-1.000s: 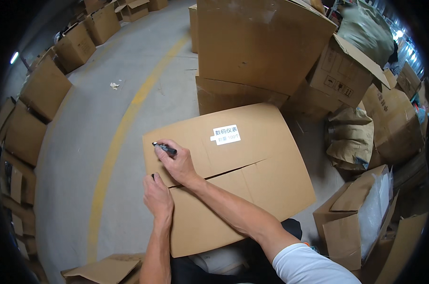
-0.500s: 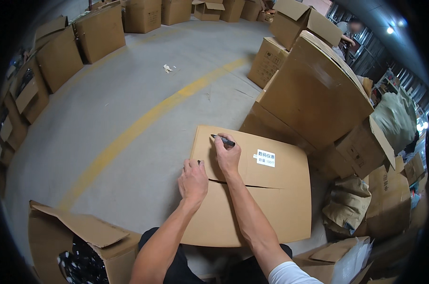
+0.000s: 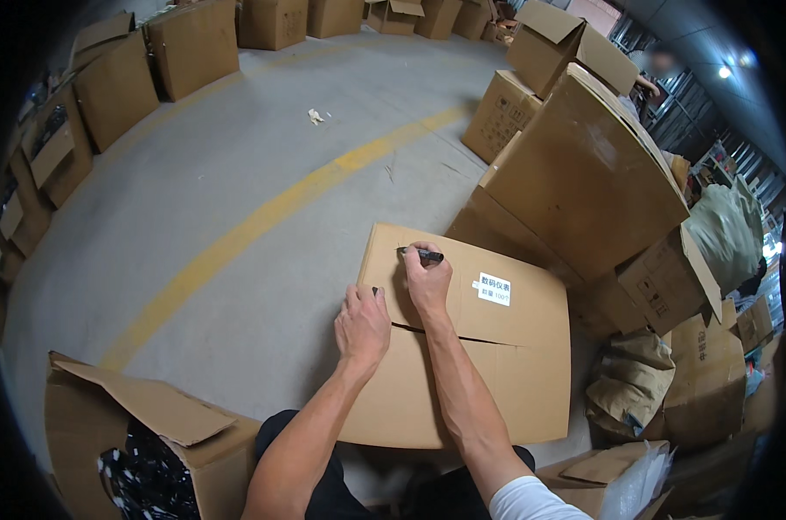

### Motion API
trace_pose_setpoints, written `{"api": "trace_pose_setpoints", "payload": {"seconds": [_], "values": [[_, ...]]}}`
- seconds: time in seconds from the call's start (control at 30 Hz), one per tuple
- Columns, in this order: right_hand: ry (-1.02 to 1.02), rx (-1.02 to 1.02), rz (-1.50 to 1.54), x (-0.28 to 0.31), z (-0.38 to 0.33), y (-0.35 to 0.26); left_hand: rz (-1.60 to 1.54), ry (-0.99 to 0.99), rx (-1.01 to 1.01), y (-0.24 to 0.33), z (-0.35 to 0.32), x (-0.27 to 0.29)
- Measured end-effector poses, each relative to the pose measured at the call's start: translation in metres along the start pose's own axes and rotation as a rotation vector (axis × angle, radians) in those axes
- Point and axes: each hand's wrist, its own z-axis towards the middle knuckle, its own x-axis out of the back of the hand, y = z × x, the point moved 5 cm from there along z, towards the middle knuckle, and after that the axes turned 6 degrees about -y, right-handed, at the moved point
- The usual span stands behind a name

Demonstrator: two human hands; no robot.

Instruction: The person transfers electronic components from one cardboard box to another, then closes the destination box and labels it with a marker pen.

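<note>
A large closed cardboard carton [image 3: 488, 390] lies in front of me, with a slit between its top flaps. My right hand [image 3: 428, 282] grips a black marker [image 3: 428, 255], its tip at the carton top near the far left corner. Any mark under the tip is too small to make out. My left hand [image 3: 363, 328] rests with curled fingers at the carton's left edge, and a small black piece like a marker cap [image 3: 375, 290] pokes out between its fingers. A white printed label [image 3: 495, 289] is stuck on the far flap, right of my right hand.
An open carton [image 3: 141, 407] with black-and-white contents stands at lower left. Tall stacked cartons [image 3: 592, 147] rise beyond the right side, near a brown sack [image 3: 631, 381] and a green sack [image 3: 727, 230]. More cartons [image 3: 193, 52] line the far left. A person [image 3: 651, 74] is at far right.
The whole view has shifted slightly. The marker now lies a little flatter in my right hand, its tip slightly nearer to me on the carton. My left hand keeps its place.
</note>
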Motion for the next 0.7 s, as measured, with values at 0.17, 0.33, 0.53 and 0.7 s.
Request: {"api": "trace_pose_setpoints", "payload": {"seconds": [0.17,0.33,0.53,0.7], "values": [[0.083,-0.012,-0.043,0.012,0.002,0.008,-0.005,-0.021,-0.01,0.005,0.0,-0.001],[-0.003,-0.049,0.063,0.004,-0.004,-0.003,-0.025,0.038,-0.017,-0.002,-0.001,-0.001],[0.044,-0.066,-0.057,0.011,-0.002,0.002,-0.016,0.048,-0.041,0.001,0.0,-0.002],[0.081,-0.019,-0.013,0.009,0.0,0.008,-0.026,0.017,-0.009,0.002,0.0,-0.001]]}}
